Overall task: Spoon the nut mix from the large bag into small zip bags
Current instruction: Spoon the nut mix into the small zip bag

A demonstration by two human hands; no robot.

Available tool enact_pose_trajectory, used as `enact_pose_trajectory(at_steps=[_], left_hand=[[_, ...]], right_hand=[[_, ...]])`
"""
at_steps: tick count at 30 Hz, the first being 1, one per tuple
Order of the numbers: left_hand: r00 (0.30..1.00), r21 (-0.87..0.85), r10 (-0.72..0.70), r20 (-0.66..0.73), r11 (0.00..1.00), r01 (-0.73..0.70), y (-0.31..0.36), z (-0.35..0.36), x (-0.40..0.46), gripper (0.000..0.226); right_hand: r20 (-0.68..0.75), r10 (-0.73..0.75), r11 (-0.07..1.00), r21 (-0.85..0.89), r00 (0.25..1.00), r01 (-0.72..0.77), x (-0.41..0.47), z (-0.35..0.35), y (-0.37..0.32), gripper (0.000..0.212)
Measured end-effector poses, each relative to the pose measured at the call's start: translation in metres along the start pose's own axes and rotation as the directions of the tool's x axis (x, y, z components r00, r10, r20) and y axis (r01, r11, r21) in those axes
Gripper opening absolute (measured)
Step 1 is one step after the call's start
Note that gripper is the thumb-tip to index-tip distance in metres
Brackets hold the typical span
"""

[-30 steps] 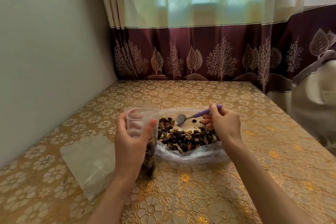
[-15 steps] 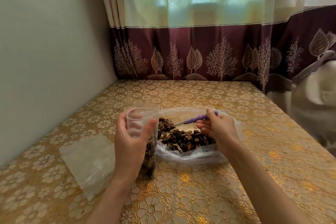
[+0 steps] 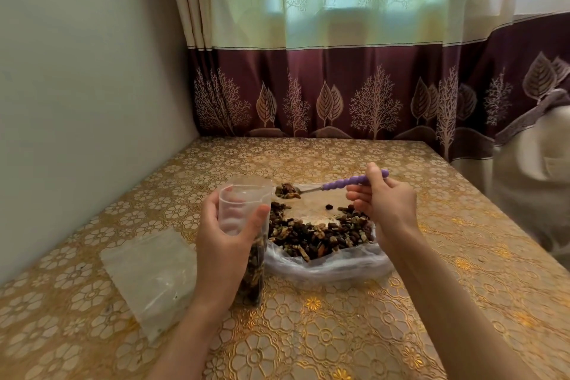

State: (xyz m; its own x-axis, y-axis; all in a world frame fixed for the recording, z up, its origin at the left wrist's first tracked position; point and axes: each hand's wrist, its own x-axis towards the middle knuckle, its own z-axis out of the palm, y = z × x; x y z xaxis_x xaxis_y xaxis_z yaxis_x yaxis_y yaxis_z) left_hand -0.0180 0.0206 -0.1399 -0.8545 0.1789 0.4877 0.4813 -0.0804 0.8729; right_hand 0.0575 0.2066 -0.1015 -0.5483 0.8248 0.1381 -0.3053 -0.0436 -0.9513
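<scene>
Looking at: head view only, table in a room corner.
Surface: I see a table (image 3: 401, 333) under a gold flower-pattern cloth, glossy.
Room: plain wall (image 3: 77, 102) along the table's left side; curtain (image 3: 339, 55) across the back, pale green on top, maroon band with trees and leaves below. White fabric bundle (image 3: 536, 182) off the table's right edge.
Edges: far edge meets the curtain, left edge meets the wall, right edge is exposed. Bare cloth at the far end behind the bags and on the near right.
Large bag: large bag (image 3: 327, 262) lies open mid-table, mouth facing up, nut mix (image 3: 317, 233) heaped in its near half.
Left hand: left hand (image 3: 225, 244) wraps the small zip bag (image 3: 243, 207), thumb on the near side, fingers behind. Bag stands upright on the table, mouth held open, touching the large bag's left edge. Lower part holds mix, upper part clear.
Right hand: right hand (image 3: 382, 203) pinches the purple handle of the spoon (image 3: 327, 187); remaining fingers loosely curled below it.
Spoon: bowl loaded with mix, held over the large bag, just right of the small bag's mouth, not yet over it.
Spare: empty zip bags (image 3: 151, 274) lie flat left of my left wrist.
</scene>
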Motion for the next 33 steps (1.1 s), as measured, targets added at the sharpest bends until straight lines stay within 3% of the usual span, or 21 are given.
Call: enact_pose_trajectory(at_steps=[8,15,25,30,33], left_hand=[[0.999,0.021,-0.048,0.012,0.999,0.048,0.001,-0.001,0.0,0.092],[0.998,0.011,-0.065,0.004,0.998,0.065,-0.002,0.0,0.0,0.095],[0.999,-0.04,-0.047,0.011,0.998,0.048,-0.001,0.0,0.001,0.087],[0.999,-0.024,-0.04,0.005,0.999,0.04,0.001,0.001,-0.001,0.076],[0.999,-0.012,-0.017,-0.048,1.0,0.017,0.004,0.002,-0.002,0.058]], right_hand=[[0.088,-0.122,0.98,0.169,0.989,0.106,-0.023,0.012,-0.037,0.035],[0.218,-0.189,0.975,0.155,0.958,0.157,-0.039,0.025,-0.041,0.034],[0.266,-0.263,0.963,0.133,0.927,0.235,-0.037,0.027,-0.041,0.031],[0.181,-0.251,0.959,0.179,0.951,0.219,-0.027,0.019,-0.039,0.03],[0.093,-0.271,0.96,0.101,0.958,0.262,-0.02,0.015,-0.029,0.033]])
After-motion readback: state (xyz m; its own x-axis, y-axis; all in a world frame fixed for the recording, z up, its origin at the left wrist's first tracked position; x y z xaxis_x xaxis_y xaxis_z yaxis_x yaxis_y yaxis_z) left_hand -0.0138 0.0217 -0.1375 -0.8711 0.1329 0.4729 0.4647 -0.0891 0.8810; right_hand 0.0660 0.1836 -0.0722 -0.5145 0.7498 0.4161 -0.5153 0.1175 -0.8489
